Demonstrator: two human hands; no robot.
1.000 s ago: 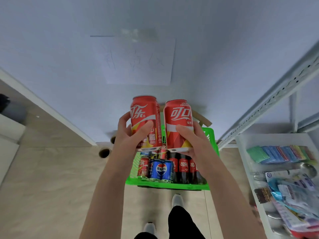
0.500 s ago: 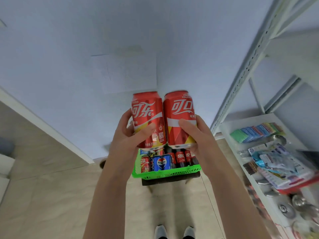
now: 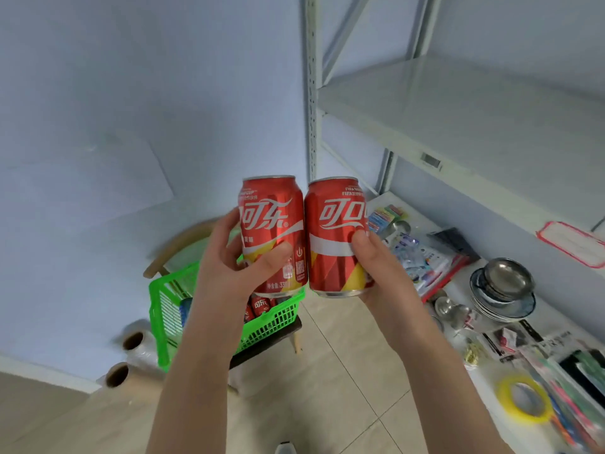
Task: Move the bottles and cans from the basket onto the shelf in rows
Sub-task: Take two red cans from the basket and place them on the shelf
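Left hand [image 3: 239,273] grip clenched on one red can [image 3: 273,224], right hand [image 3: 383,273] on another [image 3: 334,234], both upright, touching, above the basket [image 3: 163,303]; keep them level, set side by side on empty shelf [image 3: 458,106].

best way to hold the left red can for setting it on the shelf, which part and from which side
Grip the left red can around its lower body from its outer left side, as the left hand does now. The can is upright, and its right side touches the right red can, so that side is blocked. This probably leaves the bottom rim free to land flat.
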